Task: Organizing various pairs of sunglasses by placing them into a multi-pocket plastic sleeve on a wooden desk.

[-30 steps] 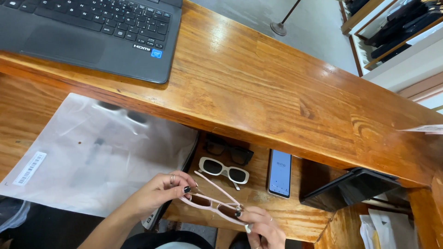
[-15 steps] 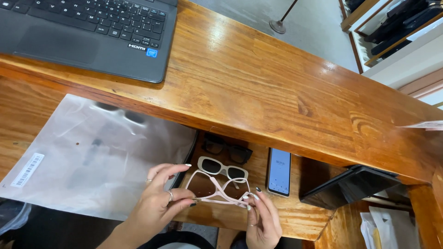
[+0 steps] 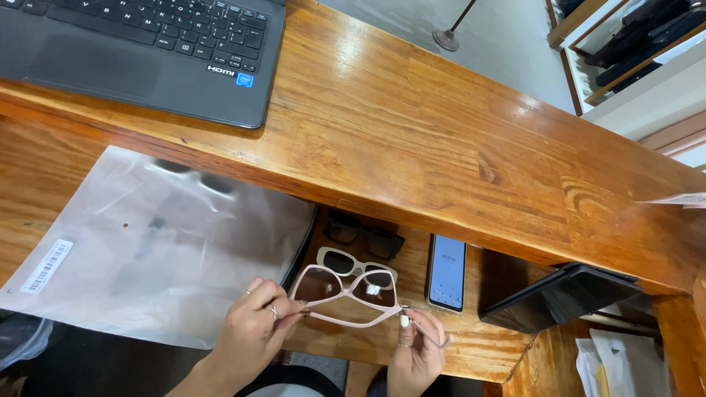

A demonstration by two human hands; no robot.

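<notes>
Both my hands hold a pair of pink-framed sunglasses [image 3: 346,294] with brown lenses above the lower wooden shelf [image 3: 471,353]. My left hand [image 3: 254,327] pinches the left temple hinge, and my right hand [image 3: 415,349] grips the right temple. The lenses face away from me. Just beyond them lie white-framed sunglasses [image 3: 357,263] and black-framed glasses [image 3: 364,234] on the shelf.
A smartphone [image 3: 447,272] with a lit screen lies right of the glasses. A dark tablet case [image 3: 562,294] leans further right. A clear plastic bag [image 3: 154,242] with a barcode label lies to the left. A laptop [image 3: 140,51] sits on the upper counter [image 3: 441,140].
The pink sunglasses went from lying flat and folded near the shelf to being lifted and turned upright with the temples opened; my hands moved apart to hold each side.
</notes>
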